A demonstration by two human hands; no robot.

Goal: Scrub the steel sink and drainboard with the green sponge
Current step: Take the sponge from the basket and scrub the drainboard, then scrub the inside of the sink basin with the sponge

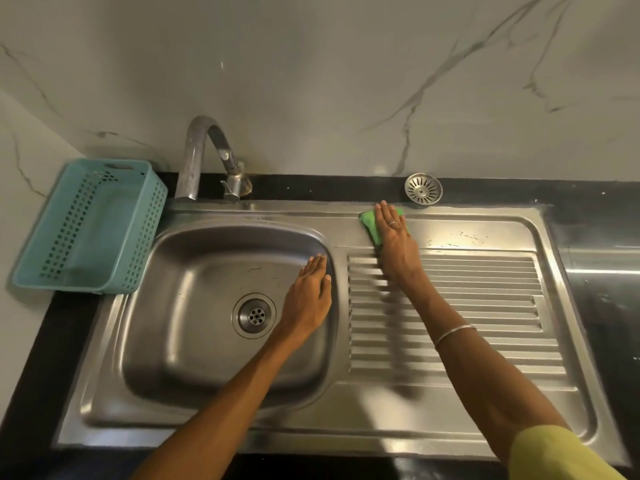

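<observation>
Green sponge (370,223) lies under flat-fingered right hand (394,237) on drainboard (485,306); left hand (310,299) straight-fingered at sink (194,306) rim.

A pale marble-look wall (311,81) with thin grey veins runs behind, and a side wall (20,161) of the same stone meets it at the left corner. Below lies a glossy black surface (599,306); soft light gleams on its polish at the right end.

Green sponge (370,224) flat on far edge of ribbed steel drainboard (485,306), empty basin (194,306) alongside
</observation>
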